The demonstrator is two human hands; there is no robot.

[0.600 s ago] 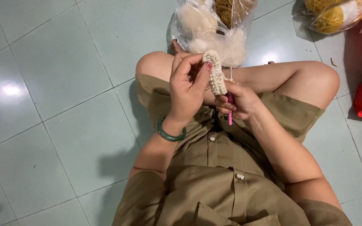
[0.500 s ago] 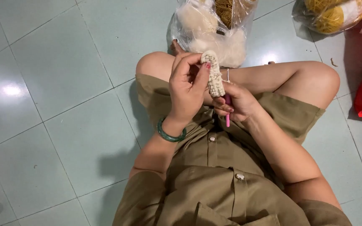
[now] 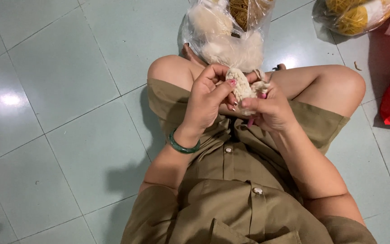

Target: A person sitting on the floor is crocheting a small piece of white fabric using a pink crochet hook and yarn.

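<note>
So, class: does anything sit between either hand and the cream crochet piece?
Nothing visible does. The left hand pinches the cream crochet piece directly, thumb on its side. The right hand grips its lower end along with a pink hook. The clear plastic bag of yarn lies beyond on the floor.

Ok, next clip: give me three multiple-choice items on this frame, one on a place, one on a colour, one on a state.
1. Where does the clear plastic bag of yarn lie?
A. on the floor beyond the knees
B. in the lap
C. on a chair

2. What colour is the bangle on the left wrist?
A. red
B. green
C. white

3. How is the cream crochet piece held?
A. lying loose on the floor
B. by the right hand alone
C. between both hands

Answers:
1 A, it sits on the tiles past the crossed legs.
2 B, the ring is dark green.
3 C, the left hand and right hand both pinch it.
</note>
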